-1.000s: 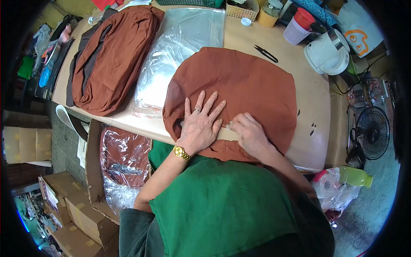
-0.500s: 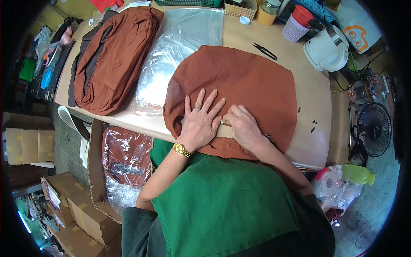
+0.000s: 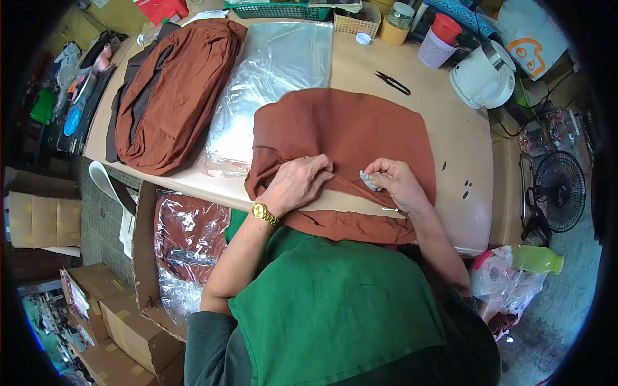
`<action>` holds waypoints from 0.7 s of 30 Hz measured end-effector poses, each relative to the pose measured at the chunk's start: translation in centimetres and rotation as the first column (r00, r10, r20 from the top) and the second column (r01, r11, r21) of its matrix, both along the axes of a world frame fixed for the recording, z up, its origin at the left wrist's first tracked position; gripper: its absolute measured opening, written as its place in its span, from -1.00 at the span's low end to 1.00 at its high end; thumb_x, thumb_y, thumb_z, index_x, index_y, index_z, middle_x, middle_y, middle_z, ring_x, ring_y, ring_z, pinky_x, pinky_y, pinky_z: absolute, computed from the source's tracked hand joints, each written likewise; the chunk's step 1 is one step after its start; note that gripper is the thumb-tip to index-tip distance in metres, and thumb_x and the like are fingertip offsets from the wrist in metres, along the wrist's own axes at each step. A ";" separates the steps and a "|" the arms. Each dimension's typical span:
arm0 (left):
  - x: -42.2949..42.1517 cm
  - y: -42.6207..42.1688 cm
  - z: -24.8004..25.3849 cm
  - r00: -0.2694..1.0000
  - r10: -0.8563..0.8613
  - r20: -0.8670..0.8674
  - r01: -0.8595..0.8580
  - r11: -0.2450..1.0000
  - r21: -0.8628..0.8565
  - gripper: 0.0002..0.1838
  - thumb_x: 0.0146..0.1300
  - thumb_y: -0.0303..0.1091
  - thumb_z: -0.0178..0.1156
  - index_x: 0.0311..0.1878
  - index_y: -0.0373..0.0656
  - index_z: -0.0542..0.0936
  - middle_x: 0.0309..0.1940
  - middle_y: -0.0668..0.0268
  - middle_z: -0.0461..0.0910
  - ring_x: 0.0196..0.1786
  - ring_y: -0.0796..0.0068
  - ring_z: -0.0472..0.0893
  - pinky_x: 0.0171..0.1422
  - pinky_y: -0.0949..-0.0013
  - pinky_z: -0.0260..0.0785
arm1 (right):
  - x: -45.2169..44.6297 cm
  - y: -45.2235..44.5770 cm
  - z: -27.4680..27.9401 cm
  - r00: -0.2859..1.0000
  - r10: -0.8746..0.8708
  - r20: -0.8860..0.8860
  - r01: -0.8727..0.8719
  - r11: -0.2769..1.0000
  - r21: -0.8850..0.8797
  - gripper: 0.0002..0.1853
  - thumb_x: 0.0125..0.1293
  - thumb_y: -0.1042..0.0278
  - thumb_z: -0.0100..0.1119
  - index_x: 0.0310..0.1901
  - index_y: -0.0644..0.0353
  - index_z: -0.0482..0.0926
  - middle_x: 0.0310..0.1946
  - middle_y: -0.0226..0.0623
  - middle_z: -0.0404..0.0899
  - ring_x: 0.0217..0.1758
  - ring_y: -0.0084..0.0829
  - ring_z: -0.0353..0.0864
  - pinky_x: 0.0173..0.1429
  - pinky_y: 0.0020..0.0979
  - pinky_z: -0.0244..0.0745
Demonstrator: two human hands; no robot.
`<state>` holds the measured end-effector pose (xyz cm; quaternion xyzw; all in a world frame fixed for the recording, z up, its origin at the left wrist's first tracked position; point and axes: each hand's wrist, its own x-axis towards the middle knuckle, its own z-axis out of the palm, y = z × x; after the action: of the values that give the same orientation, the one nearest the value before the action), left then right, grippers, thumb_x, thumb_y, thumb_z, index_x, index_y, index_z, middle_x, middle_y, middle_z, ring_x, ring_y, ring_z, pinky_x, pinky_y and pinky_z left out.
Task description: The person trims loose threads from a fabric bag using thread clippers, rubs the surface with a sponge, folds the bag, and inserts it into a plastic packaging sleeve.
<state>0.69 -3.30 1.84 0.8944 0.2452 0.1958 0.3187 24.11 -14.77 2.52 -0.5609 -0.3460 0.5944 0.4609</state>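
Plainly, the left hand (image 3: 298, 183) pinches one brown cloth (image 3: 370, 128), the right hand (image 3: 398, 184) one pale scrap (image 3: 369, 182).

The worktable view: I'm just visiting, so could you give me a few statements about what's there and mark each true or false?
1. The right hand holds a small pale item. True.
2. The left hand is lifted clear of the brown fabric. False: it touches the brown fabric.
3. The black snips are in the right hand. False: they lie on the table, apart from both hands.
4. Clear plastic sheeting lies on the table. True.
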 end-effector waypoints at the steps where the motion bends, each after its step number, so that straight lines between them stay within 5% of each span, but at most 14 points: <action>1: 0.4 0.2 0.3 1.000 0.002 0.025 -0.001 0.999 -0.040 -0.81 0.25 -0.31 0.32 -0.24 -0.18 0.53 -0.37 0.13 0.68 -0.26 0.03 0.67 -0.17 0.06 0.46 | -0.2 0.0 0.2 1.000 0.001 0.003 -0.001 1.000 0.000 -0.91 0.34 0.55 0.17 -0.27 0.33 0.65 -0.29 -0.33 0.63 -0.13 -0.54 0.65 -0.05 -0.47 0.52; 3: 0.8 0.7 0.5 0.997 -0.018 -0.073 0.014 0.998 -0.063 -0.81 0.25 -0.30 0.30 -0.24 -0.19 0.54 -0.42 0.11 0.67 -0.28 -0.01 0.67 -0.19 0.04 0.47 | -1.5 0.5 0.6 0.908 -0.002 0.420 -0.120 0.957 0.263 -0.93 0.30 0.55 0.19 -0.26 0.33 0.65 -0.28 -0.26 0.61 -0.15 -0.42 0.64 -0.05 -0.40 0.53; 4: 1.0 1.0 0.2 0.995 -0.035 -0.096 0.031 0.999 -0.045 -0.79 0.26 -0.25 0.30 -0.22 -0.17 0.55 -0.43 0.10 0.66 -0.28 -0.01 0.66 -0.19 0.03 0.46 | -2.4 1.0 0.8 0.908 0.001 0.420 -0.122 0.957 0.262 -0.93 0.30 0.55 0.19 -0.26 0.33 0.65 -0.28 -0.26 0.61 -0.15 -0.42 0.64 -0.05 -0.40 0.53; 6: 1.3 1.4 0.2 0.985 -0.045 -0.167 0.035 0.997 -0.062 -0.75 0.27 -0.16 0.31 -0.22 -0.14 0.57 -0.43 0.08 0.66 -0.29 -0.02 0.66 -0.18 0.03 0.45 | -3.9 1.5 1.0 0.522 -0.094 0.848 -0.533 0.740 0.410 -0.91 0.21 0.58 0.19 -0.26 0.34 0.65 -0.29 -0.20 0.53 -0.15 -0.24 0.56 -0.01 -0.27 0.52; 13: 1.3 1.4 0.2 0.992 -0.040 -0.122 0.028 0.995 -0.093 -0.77 0.25 -0.16 0.33 -0.28 -0.11 0.59 -0.44 0.10 0.66 -0.27 -0.01 0.66 -0.17 0.03 0.44 | -2.9 -0.4 0.4 0.316 -0.015 0.949 -0.664 0.711 0.232 -0.86 0.12 0.60 0.13 -0.27 0.29 0.62 -0.25 -0.18 0.42 -0.13 -0.16 0.45 0.02 -0.20 0.47; 21: 1.3 1.8 0.4 0.978 -0.043 -0.205 0.026 0.996 -0.084 -0.77 0.24 -0.15 0.33 -0.30 -0.10 0.60 -0.42 0.11 0.66 -0.24 0.01 0.67 -0.15 0.04 0.45 | -4.5 0.8 -0.2 0.359 -0.129 0.924 -0.613 0.714 0.338 -0.93 0.10 0.60 0.13 -0.35 0.26 0.56 -0.28 -0.19 0.42 -0.14 -0.15 0.46 0.01 -0.21 0.46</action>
<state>1.99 -1.45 2.24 0.9004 0.2692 0.0864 0.3307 19.66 -13.93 2.29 -0.5296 -0.8034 0.0974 0.2540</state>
